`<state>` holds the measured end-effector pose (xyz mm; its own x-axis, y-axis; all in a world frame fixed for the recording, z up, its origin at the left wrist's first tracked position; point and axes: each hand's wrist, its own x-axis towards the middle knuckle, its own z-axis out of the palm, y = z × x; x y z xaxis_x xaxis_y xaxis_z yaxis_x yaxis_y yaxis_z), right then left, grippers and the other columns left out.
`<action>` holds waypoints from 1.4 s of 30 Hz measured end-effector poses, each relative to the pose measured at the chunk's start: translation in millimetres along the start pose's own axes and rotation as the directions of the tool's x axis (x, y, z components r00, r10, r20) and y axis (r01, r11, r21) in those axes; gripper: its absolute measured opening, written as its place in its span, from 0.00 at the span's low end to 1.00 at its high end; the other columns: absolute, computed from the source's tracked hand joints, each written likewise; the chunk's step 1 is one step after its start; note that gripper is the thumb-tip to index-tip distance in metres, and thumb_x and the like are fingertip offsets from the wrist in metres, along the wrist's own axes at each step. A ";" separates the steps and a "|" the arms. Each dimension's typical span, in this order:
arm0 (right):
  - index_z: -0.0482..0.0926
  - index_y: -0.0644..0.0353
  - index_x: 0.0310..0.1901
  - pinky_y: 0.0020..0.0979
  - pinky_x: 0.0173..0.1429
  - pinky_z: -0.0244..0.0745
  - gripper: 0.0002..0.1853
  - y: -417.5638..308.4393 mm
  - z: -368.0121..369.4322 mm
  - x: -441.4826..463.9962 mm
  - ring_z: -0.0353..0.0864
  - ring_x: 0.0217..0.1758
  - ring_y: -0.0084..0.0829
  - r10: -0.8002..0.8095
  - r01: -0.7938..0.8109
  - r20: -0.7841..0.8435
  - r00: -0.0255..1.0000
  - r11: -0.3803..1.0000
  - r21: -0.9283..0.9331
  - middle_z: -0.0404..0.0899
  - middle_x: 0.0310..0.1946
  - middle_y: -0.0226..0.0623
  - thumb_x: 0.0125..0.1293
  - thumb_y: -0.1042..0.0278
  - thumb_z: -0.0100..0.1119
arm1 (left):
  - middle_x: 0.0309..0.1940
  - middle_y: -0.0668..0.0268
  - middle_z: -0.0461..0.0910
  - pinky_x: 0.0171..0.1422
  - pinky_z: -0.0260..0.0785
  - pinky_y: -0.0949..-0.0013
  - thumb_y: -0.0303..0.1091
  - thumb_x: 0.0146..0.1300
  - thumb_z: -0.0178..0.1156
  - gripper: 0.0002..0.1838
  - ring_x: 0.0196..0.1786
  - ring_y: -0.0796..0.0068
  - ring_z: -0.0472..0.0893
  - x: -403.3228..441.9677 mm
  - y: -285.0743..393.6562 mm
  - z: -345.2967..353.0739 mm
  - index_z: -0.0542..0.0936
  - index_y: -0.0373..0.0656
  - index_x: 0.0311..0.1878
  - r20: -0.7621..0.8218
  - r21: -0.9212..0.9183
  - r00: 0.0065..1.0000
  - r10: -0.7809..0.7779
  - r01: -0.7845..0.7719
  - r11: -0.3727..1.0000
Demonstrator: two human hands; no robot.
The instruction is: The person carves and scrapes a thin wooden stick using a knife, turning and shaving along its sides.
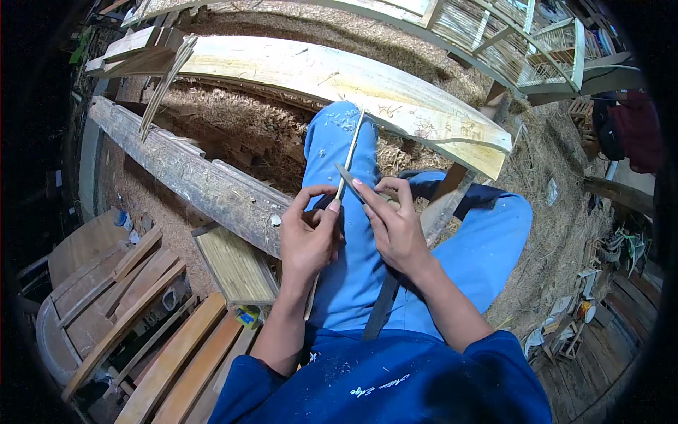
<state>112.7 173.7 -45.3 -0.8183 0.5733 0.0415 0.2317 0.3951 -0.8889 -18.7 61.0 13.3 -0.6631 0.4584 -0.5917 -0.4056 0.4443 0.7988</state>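
Across my raised knee lies a thin pale wooden strip (352, 145), its far end past the kneecap and its near end down by my left forearm. My left hand (307, 237) pinches this strip between thumb and fingers. In my right hand (397, 230) is a knife (344, 174), its pointed blade slanting up and left against or just over the strip; the fingers hide its grip. A long dark flat piece (381, 304) runs from below my right hand toward my waist, and I cannot tell whether it belongs to the knife. Small shavings (342, 121) dot the blue trousers.
A broad pale plank (282, 63) spans beyond my knee, and a weathered beam (191, 173) lies nearer on the left. A bundle of thin strips (166, 88) leans across both. Cut boards (173, 360) are stacked lower left; a slatted wooden frame (519, 42) stands upper right. Shavings cover the ground.
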 end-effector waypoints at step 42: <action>0.88 0.64 0.34 0.36 0.34 0.73 0.07 -7.0 37.1 37.2 0.80 0.29 0.32 0.199 -0.141 -0.339 0.920 0.972 0.190 0.78 0.30 0.37 0.62 0.72 0.79 | 0.22 0.75 0.80 0.22 0.57 0.79 0.29 0.76 0.67 0.15 0.19 0.89 0.70 -40.5 -39.1 -14.3 0.87 0.38 0.63 -0.130 -0.039 0.988 0.080 -0.086 0.996</action>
<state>61.1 165.7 -54.4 -0.5281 0.8491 0.0156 0.2402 0.1669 -0.9563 15.0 14.0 7.5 -0.7694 0.3888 -0.5067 -0.3716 0.3728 0.8503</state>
